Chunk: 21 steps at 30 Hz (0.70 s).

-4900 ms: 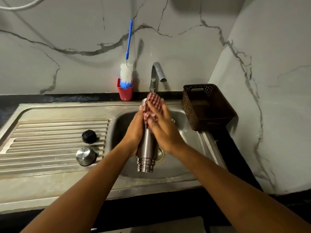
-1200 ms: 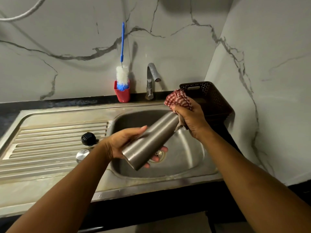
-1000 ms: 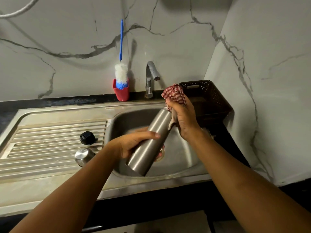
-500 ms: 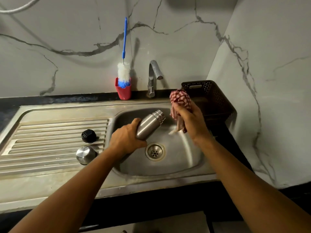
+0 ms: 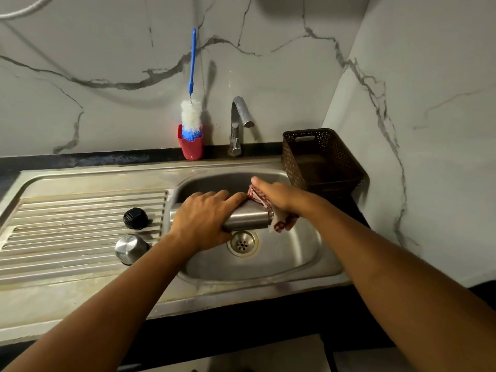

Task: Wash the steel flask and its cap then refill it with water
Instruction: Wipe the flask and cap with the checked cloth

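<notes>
Beyond the left hand (image 5: 204,218) rises a white marble wall (image 5: 107,63) with grey veins, meeting a like side wall (image 5: 429,130) beyond the right hand (image 5: 279,196). A black table (image 5: 80,158) strip runs along its foot; light is dim.

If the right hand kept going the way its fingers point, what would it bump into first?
Most likely the sink, its back wall, just beyond the right hand. Further along that line stands the red cup, but depth is hard to judge here.
</notes>
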### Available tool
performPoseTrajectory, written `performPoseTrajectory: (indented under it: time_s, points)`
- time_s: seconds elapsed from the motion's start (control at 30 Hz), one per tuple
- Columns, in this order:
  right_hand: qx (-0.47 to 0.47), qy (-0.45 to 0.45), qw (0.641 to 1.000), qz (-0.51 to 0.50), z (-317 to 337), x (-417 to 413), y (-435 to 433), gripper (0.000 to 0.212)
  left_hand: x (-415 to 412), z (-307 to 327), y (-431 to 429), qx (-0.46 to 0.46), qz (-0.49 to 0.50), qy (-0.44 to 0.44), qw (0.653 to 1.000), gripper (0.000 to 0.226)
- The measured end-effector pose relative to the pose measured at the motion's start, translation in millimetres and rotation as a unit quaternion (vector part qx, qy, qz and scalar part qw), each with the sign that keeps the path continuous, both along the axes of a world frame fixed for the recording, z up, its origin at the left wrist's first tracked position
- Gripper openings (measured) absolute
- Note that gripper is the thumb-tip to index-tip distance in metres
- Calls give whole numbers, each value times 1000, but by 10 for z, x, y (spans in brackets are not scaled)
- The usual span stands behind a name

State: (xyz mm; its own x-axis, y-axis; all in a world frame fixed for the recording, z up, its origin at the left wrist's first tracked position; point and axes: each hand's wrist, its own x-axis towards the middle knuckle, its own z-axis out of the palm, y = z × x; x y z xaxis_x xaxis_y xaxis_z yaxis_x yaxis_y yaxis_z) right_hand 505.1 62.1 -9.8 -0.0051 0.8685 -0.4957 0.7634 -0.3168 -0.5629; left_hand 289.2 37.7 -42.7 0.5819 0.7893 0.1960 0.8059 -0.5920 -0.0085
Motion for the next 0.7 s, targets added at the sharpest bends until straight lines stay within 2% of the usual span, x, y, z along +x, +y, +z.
performPoseTrajectory:
  time_s: [0.03,0.07,0.1,0.17,0.2,0.23,0.3,0.37,0.43,0.5,0.53,0.57,0.63,0.67,0.7]
  points:
    - [36,-12,999,16,-25,-2,-11,75,-20,3,12,-7,5,-5,1000,83]
    - [122,-19,992,41,-87,1,-42,66,-47,4,23,-24,17,-20,999,82]
    - [237,-10,970,59,-165,12,-105,57,-75,3,36,-50,31,-44,997,82]
    - [422,49,899,110,-286,21,-302,44,-134,-22,50,-109,54,-105,987,82]
    - [459,66,875,139,-342,25,-382,43,-162,-38,61,-133,60,-130,981,82]
    - [466,75,866,162,-400,36,-451,47,-185,-50,72,-154,62,-151,974,82]
    - [459,55,865,196,-496,56,-546,58,-220,-67,82,-188,59,-180,964,83]
    - [476,12,855,205,-562,89,-572,60,-198,-70,76,-203,49,-177,962,85]
    - [479,3,859,180,-552,64,-558,54,-155,-65,69,-171,46,-144,974,86]
    - [444,-15,890,105,-414,-29,-481,46,-106,-33,60,-103,46,-101,988,84]
    - [397,-31,915,64,-301,-75,-404,44,-86,-19,50,-72,40,-83,993,83]
    - [320,-41,946,28,-166,-106,-310,45,-62,-7,35,-47,30,-71,996,81]
    - [86,-37,995,-17,103,-85,-122,51,-12,-2,-14,-13,3,-67,998,79]
    - [-24,-37,999,-17,232,-44,-67,54,12,-2,-34,-1,-9,-68,998,77]
    - [-93,-41,995,-3,301,-2,-26,57,31,-4,-41,4,-15,-68,998,75]
